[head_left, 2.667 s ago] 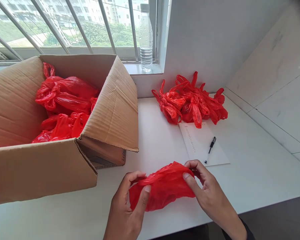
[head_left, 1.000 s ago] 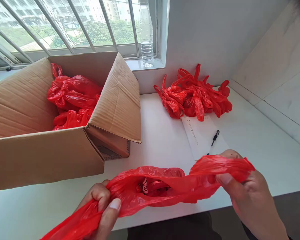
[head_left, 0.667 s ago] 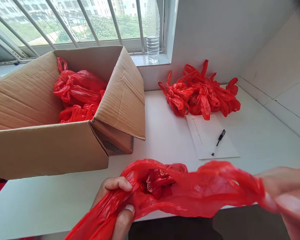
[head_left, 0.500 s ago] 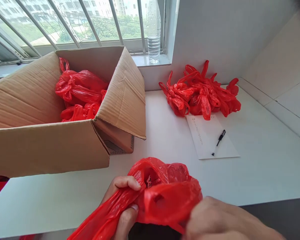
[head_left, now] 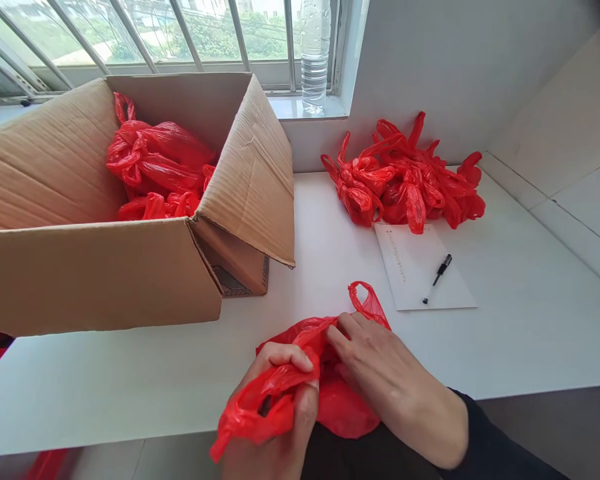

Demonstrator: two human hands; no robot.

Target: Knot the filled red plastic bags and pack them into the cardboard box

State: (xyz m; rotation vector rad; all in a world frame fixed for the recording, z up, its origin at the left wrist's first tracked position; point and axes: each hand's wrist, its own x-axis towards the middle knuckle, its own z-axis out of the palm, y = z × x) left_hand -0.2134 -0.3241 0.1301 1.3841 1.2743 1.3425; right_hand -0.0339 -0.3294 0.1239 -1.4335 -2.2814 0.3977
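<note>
A red plastic bag [head_left: 347, 407] hangs at the front edge of the white table, between my two hands. My left hand [head_left: 280, 400] is closed around one gathered side of it, with a loop of the bag sticking out past the thumb. My right hand [head_left: 375, 373] has its fingers bent into the other side of the bag, and a handle loop stands up behind them. Its fingertips are partly hidden in the folds. What the bag holds, if anything, is out of sight.
An open cardboard box [head_left: 105, 280] with red bags [head_left: 155, 160] inside stands at the left. Several knotted red bags [head_left: 413, 180] lie against the wall. Before them are a paper sheet [head_left: 405, 267] and a pen [head_left: 437, 279]. A water bottle [head_left: 315, 60] stands on the windowsill.
My right hand has moved up and left onto the bag's top, close to my left hand. The bag's open mouth has been gathered together, and one handle loop now sticks up.
</note>
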